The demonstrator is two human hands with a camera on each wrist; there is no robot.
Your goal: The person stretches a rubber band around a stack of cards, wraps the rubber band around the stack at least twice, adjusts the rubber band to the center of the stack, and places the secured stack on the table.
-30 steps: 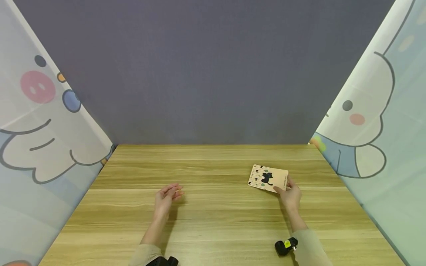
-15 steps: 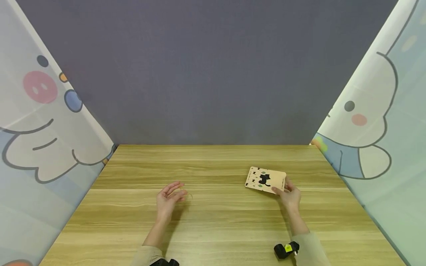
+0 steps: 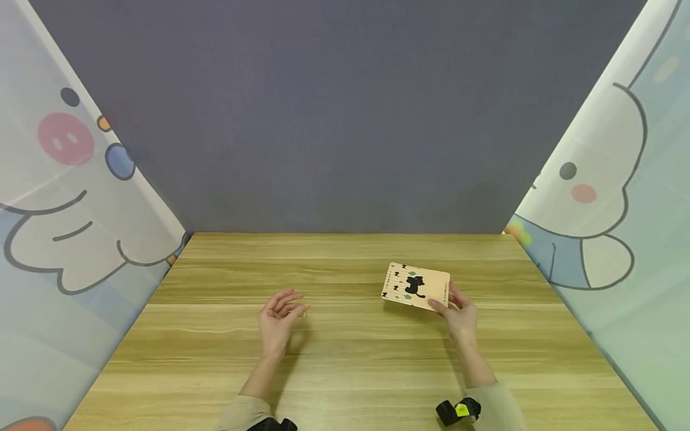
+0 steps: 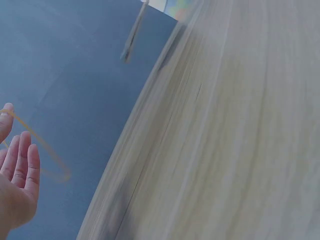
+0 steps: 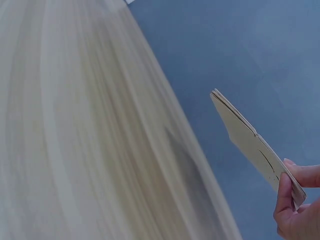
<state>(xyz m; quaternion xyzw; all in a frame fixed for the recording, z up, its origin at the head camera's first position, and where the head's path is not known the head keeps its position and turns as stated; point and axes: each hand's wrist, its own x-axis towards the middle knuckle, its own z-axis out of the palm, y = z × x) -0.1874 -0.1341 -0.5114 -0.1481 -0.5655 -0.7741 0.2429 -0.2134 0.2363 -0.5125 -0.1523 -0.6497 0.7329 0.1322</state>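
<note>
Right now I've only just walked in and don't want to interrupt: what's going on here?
A person's right hand holds a cat-printed booklet, tilted, above the wooden table. Their left hand, apart from it, carries a thin yellow-orange band at the thumb. Band and booklet are not touching.

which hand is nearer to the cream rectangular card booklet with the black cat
Right. The right hand grips the booklet at its right end; the left hand is off to its left, not touching it.
</note>
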